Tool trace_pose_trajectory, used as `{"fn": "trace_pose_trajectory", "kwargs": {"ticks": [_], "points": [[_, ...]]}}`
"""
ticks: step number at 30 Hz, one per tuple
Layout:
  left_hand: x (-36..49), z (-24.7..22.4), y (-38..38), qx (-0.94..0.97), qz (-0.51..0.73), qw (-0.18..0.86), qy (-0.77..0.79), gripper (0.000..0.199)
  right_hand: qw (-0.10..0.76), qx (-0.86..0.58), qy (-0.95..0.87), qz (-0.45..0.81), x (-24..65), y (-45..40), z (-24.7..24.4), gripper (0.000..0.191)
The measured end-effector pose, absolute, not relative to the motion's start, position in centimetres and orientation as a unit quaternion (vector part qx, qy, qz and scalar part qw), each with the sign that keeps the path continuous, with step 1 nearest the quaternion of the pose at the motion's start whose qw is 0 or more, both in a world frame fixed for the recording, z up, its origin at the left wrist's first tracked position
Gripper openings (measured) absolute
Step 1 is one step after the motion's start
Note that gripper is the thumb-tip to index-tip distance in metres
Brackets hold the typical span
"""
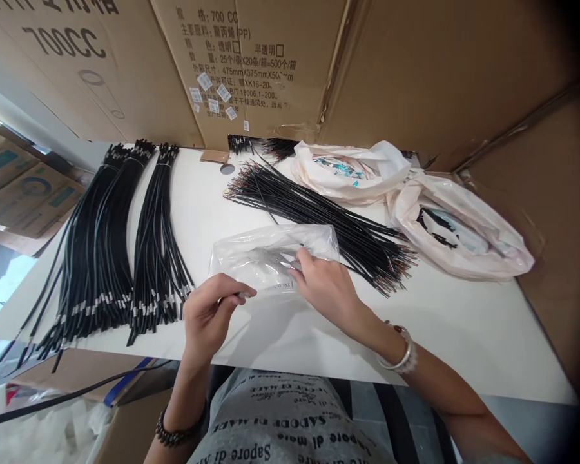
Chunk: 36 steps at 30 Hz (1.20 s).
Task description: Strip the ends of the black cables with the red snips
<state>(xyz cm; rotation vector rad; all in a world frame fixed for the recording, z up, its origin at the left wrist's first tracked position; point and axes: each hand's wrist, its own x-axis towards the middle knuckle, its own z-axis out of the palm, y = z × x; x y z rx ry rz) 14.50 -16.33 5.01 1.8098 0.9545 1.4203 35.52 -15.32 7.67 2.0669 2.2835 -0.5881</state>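
Observation:
A clear plastic bag (275, 241) stands on the white table in front of me, with something greyish and shiny showing through it. My right hand (326, 287) is closed at the bag's right side, thumb and fingertips pinching its plastic. At the bag's lower left, my left hand (210, 316) is closed in a pinch. A tiny pale bit shows at its fingertips, too small to name. Just behind the bag lies a loose pile of black cables (314, 209) with bare coppery ends.
Tied bundles of black cables (111, 225) with silvery ends lie at the left. Two whitish sacks (493, 238) with small parts stand at the back right. Tall cardboard (391, 77) walls the table (444, 335) at the back and right. A carton (140, 412) stands below its front edge.

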Motion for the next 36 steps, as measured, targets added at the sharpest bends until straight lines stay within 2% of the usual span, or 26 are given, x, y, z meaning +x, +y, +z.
{"fn": "trace_pose_trajectory", "kwargs": {"ticks": [2, 4, 8, 10, 14, 16, 20, 23, 36], "points": [[14.3, 5.2, -16.5, 0.694, 0.558, 0.297, 0.345, 0.015, 0.046, 0.652, 0.739, -0.165, 35.2, -15.6, 8.2, 0.016], [14.2, 5.3, -16.7, 0.697, 0.570, 0.288, 0.326, 0.013, 0.051, 0.662, 0.731, -0.157, 35.0, -15.8, 8.7, 0.017], [14.2, 5.3, -16.7, 0.698, 0.586, 0.281, 0.299, 0.012, -0.009, 0.679, 0.719, -0.147, 34.9, -16.4, 8.9, 0.017], [14.2, 5.2, -16.7, 0.695, 0.596, 0.275, 0.293, 0.011, -0.109, 0.672, 0.719, -0.140, 34.9, -17.2, 8.5, 0.020], [14.6, 5.3, -16.9, 0.675, 0.611, 0.260, 0.322, 0.012, -0.382, 0.616, 0.679, -0.117, 34.7, -19.6, 7.2, 0.030], [15.0, 5.4, -17.1, 0.653, 0.616, 0.248, 0.364, 0.015, -0.447, 0.558, 0.693, -0.095, 34.3, -20.6, 6.9, 0.027], [16.0, 5.7, -17.5, 0.627, 0.616, 0.224, 0.422, 0.020, -0.482, 0.423, 0.767, 0.032, 33.2, -20.8, 6.9, 0.020], [16.5, 5.7, -17.5, 0.620, 0.617, 0.227, 0.427, 0.019, -0.508, 0.391, 0.760, 0.107, 32.3, -19.8, 6.7, 0.020], [16.1, 5.2, -17.7, 0.609, 0.613, 0.280, 0.419, 0.012, -0.473, 0.390, 0.773, 0.161, 32.4, -18.9, 6.7, 0.018]]}}
